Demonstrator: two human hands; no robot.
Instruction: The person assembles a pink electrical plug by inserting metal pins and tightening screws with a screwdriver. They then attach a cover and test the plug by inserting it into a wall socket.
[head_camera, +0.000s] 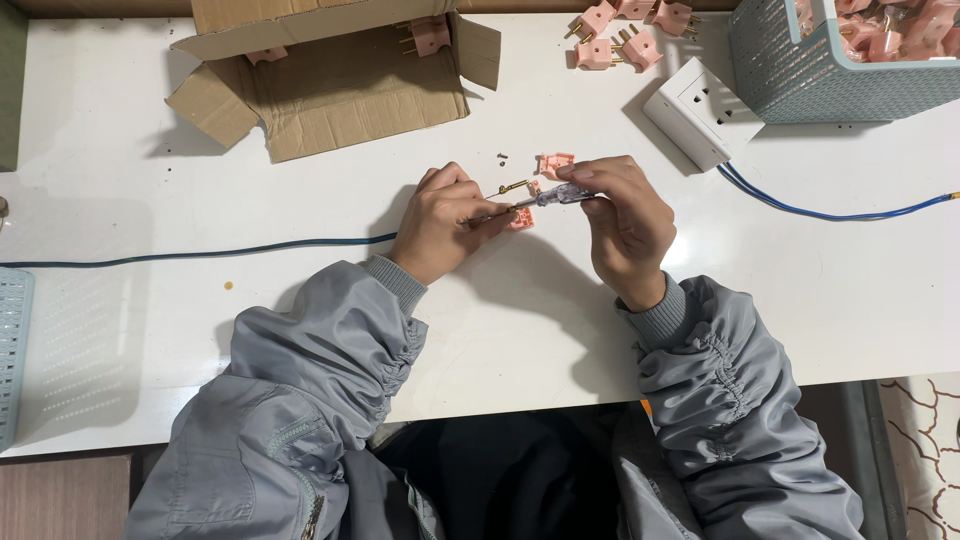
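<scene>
Here the left hand (440, 222) pinches a pink plug (520, 219), seemingly at its fingertips, while the right hand (625, 215) grips a screwdriver (550, 196)

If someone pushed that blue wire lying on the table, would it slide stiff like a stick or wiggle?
The blue wire would probably wiggle and bend: it is thin and already lies in a loose curve across the table. It likely feels light, and it may slide easily, since the tabletop looks smooth.

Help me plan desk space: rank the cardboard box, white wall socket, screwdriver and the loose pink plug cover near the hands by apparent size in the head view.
Largest to smallest:
1. cardboard box
2. white wall socket
3. screwdriver, partly hidden by the right hand
4. pink plug cover

All lie on the same table, so the order is fair.
</scene>
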